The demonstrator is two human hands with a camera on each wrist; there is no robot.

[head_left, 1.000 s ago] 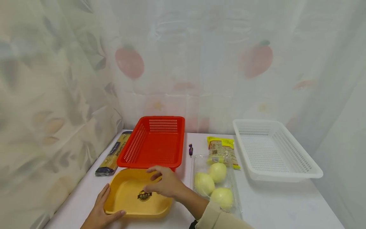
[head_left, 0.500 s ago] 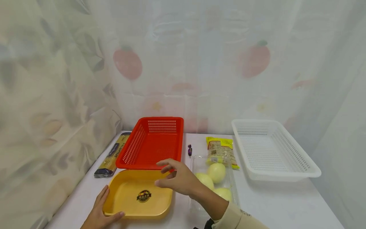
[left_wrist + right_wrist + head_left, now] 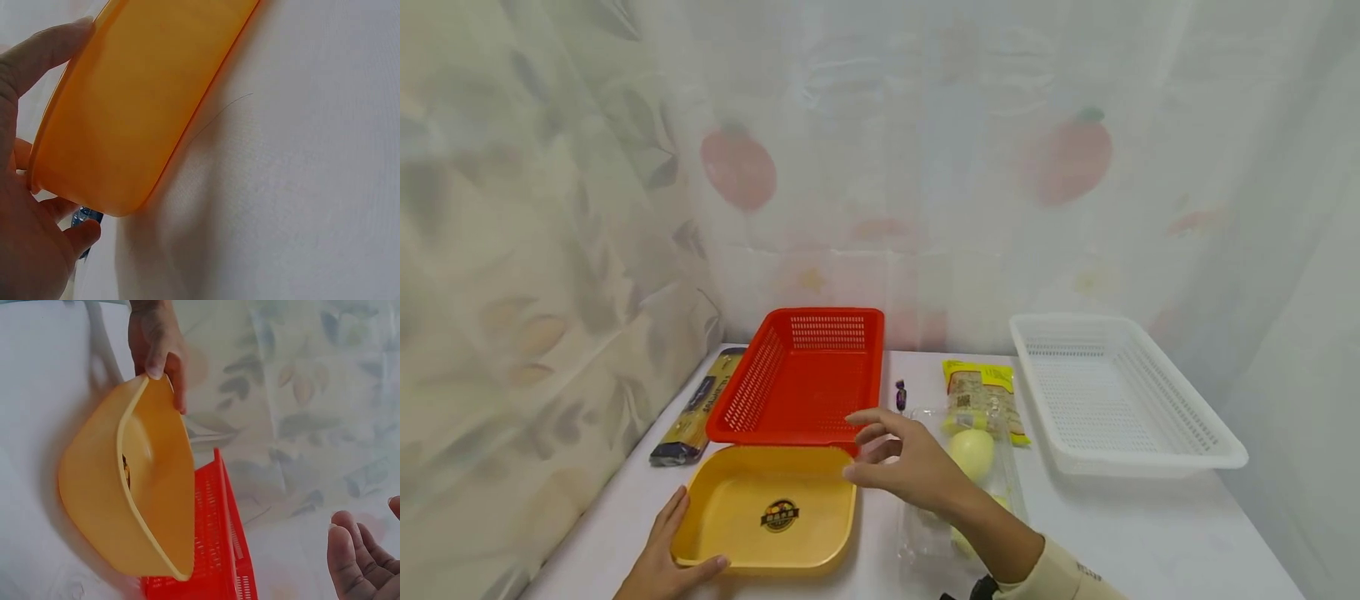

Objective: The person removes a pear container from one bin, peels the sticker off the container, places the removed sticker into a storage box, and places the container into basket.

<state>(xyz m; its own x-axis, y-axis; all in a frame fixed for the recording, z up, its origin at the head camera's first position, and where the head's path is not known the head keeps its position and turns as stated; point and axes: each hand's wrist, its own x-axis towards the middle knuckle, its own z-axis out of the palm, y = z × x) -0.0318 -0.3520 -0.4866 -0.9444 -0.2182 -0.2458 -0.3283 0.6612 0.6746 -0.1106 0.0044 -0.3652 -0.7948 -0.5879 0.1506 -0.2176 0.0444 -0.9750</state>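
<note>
A yellow tray (image 3: 737,508) with a dark logo lies at the table's front left. My left hand (image 3: 664,552) grips its near-left corner, thumb over the rim and fingers along the outer side. The left wrist view shows that left hand (image 3: 25,187) round the yellow tray's edge (image 3: 137,106). My right hand (image 3: 868,446) hovers open with spread fingers, holding nothing, between the tray's right edge and a clear pack of pale round fruits (image 3: 973,450), which it partly hides. In the right wrist view the yellow tray (image 3: 156,494) and my left hand (image 3: 156,347) appear, with my right fingertips (image 3: 353,562) at the lower right.
An empty red basket (image 3: 805,379) stands just behind the tray, with a spaghetti packet (image 3: 698,406) to its left. A purple candy (image 3: 900,393) and a yellow packet (image 3: 981,387) lie mid-table. An empty white basket (image 3: 1112,392) sits at the right. Curtains close off the back and left.
My right hand has moved right, from over the yellow tray to beside the clear pack, and now covers more of the fruits. The left hand and tray have barely moved.
</note>
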